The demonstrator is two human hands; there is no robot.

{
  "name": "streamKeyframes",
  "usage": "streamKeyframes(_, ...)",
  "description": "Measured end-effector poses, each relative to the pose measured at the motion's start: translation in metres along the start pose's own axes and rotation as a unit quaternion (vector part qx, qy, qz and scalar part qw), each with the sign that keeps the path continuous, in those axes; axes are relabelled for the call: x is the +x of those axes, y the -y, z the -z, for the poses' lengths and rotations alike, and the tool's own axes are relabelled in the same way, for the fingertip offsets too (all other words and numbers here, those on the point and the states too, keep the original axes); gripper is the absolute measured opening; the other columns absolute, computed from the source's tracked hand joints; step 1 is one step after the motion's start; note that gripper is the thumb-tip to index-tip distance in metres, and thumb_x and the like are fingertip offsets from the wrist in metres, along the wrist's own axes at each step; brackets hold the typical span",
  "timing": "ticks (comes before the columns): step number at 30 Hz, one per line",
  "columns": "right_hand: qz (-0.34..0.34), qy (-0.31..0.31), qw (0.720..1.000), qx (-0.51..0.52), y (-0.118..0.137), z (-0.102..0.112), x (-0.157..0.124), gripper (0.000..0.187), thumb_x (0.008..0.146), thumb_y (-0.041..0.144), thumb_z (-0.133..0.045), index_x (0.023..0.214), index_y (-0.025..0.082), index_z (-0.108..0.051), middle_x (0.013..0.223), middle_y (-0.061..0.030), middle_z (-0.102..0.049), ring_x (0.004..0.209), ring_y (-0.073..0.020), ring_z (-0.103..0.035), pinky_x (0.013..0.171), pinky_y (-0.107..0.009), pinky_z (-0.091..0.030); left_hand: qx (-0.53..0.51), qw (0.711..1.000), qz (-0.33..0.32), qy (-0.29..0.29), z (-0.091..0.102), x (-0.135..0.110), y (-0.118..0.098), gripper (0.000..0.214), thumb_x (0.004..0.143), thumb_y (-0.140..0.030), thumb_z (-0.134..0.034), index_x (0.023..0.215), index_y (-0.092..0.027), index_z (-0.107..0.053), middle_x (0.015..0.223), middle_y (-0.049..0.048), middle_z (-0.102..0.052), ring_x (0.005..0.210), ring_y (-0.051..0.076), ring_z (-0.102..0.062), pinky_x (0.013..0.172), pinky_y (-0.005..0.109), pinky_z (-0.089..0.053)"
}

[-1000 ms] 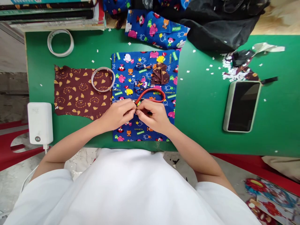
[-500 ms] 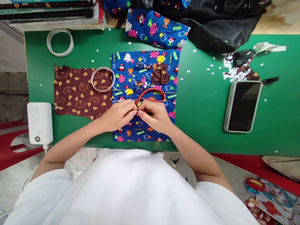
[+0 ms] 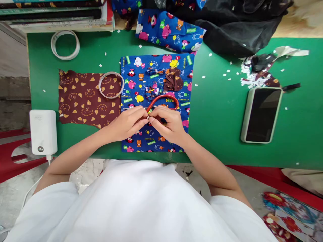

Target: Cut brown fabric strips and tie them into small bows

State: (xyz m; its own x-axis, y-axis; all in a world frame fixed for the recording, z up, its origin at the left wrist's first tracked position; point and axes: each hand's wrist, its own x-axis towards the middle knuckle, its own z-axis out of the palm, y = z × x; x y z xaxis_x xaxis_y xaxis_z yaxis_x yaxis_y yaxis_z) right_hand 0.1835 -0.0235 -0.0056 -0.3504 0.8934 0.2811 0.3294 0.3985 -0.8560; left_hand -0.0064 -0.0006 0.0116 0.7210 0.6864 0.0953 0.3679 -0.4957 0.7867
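My left hand and my right hand meet fingertip to fingertip over a blue cartoon-print cloth. Both are closed in a pinch, with a tiny white piece showing between the tips; its kind is too small to tell. Just beyond the fingers lie scissors with red handles, partly hidden by my hands. Brown cut strips of cloth and small blue printed scraps sit farther up on the blue cloth.
Left of my hands is a brown leaf-print cloth with a tape roll on it. Another roll, a white power bank, a phone, white paper bits, folded blue cloth and a black bag surround the work.
My right hand's fingers have shifted slightly and its knuckles have risen a little. The white piece between the fingertips shows more clearly. Everything else on the table stays put.
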Motion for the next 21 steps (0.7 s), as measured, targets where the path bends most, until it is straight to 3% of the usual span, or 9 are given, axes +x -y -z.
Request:
streamKeyframes(11,0.082,-0.007,0.996,-0.041,0.001,-0.002,0.000,0.009,0.086,0.017,-0.054,0.077,0.019,-0.050,0.064,0.0000,-0.052,0.060,-0.0118,-0.042,0.058,-0.027,-0.037,-0.044,0.998,0.021,-0.028,0.000,0.003,-0.004,0.016,0.089,-0.015,-0.049,0.073,-0.017,-0.048,0.065,-0.0039,-0.044,0.059,0.008,-0.039,0.060,0.021,-0.033)
streamKeyframes(21,0.123,-0.058,0.982,-0.132,-0.003,-0.011,-0.001,0.018,0.082,0.008,-0.051,0.070,0.021,-0.048,0.059,0.0013,-0.052,0.057,-0.0113,-0.043,0.056,-0.024,-0.038,-0.054,0.997,0.044,-0.035,-0.004,0.003,-0.002,0.018,0.082,-0.014,-0.052,0.065,-0.016,-0.047,0.060,-0.0046,-0.044,0.057,0.007,-0.040,0.058,0.020,-0.032)
